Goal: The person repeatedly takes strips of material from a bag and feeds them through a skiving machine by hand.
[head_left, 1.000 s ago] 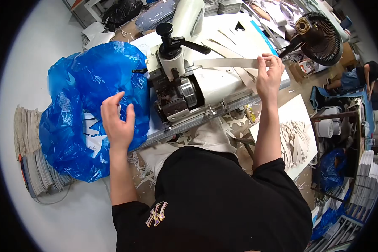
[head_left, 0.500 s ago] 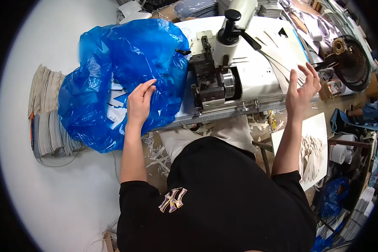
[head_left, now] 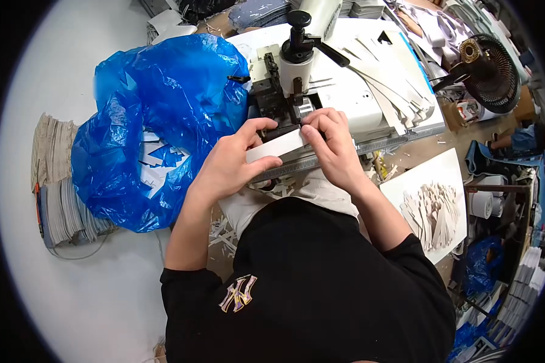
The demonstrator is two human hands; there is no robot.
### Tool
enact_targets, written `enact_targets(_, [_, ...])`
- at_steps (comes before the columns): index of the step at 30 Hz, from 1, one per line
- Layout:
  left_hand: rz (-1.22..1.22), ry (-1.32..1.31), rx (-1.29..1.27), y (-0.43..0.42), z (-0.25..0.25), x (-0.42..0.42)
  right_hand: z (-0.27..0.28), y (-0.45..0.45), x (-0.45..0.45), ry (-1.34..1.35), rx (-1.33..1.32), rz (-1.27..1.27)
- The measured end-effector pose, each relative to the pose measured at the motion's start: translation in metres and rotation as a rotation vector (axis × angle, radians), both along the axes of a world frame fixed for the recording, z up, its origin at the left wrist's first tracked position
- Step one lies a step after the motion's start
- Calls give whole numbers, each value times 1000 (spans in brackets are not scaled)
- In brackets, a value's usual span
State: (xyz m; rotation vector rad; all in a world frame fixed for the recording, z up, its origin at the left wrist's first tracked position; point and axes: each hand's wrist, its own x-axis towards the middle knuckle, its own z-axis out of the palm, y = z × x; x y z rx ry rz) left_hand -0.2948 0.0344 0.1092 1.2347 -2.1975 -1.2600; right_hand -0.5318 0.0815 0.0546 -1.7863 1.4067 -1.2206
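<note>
A short white strip (head_left: 275, 147), like card or leather, spans my two hands in front of a bench machine (head_left: 295, 77) with a black knob and side lever. My left hand (head_left: 223, 162) is closed on the strip's left end, thumb below and fingers above. The fingers of my right hand (head_left: 335, 151) pinch its right end, close to the machine's metal working head (head_left: 272, 97). Part of that head is hidden behind my hands. Left of the machine, a crumpled blue plastic bag (head_left: 181, 78) lies open with white pieces (head_left: 158, 162) inside.
Long pale strips (head_left: 393, 91) lie on the table right of the machine. A board (head_left: 451, 166) holding many narrow strips stands lower right. A black fan (head_left: 490, 72) is at the far right. Stacked sheets (head_left: 66, 209) sit at the left. Scraps litter the floor.
My right hand has come left from beside the long strips to the machine's front. My left hand has moved right from the blue bag. A white strip is now held between both.
</note>
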Motion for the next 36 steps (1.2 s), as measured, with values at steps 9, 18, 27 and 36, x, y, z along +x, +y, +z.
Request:
enact_targets(9, [3, -82, -128, -1, -23, 0, 0, -2, -7, 78, -53, -67])
enact_targets(18, [56, -116, -643, -18, -42, 2, -11, -12, -18, 189, -103, -166])
enact_targets(27, [17, -127, -724, -38, -57, -31, -22, -42, -33, 420, -92, -302])
enact_targets(36, [141, -48, -689, -49, -70, -26, -6, -26, -108, 347, -157, -514])
